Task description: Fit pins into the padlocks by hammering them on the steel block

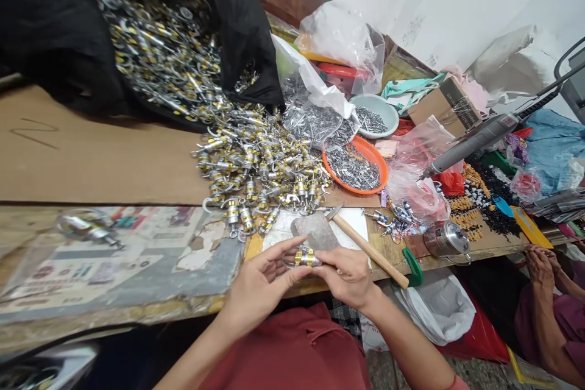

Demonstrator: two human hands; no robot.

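Very little can be read here. On the brown cardboard sheet at the left of the desk stands one pencilled mark, shaped like a "Z" or a "2"; which of the two cannot be told. The worn printed sheet at the near left carries coloured pictures and blocks of print, all too blurred to read. The cardboard box at the back right has dark print along its side, too small to make out. The gold-banded metal piece held at the near edge shows no legible marks.
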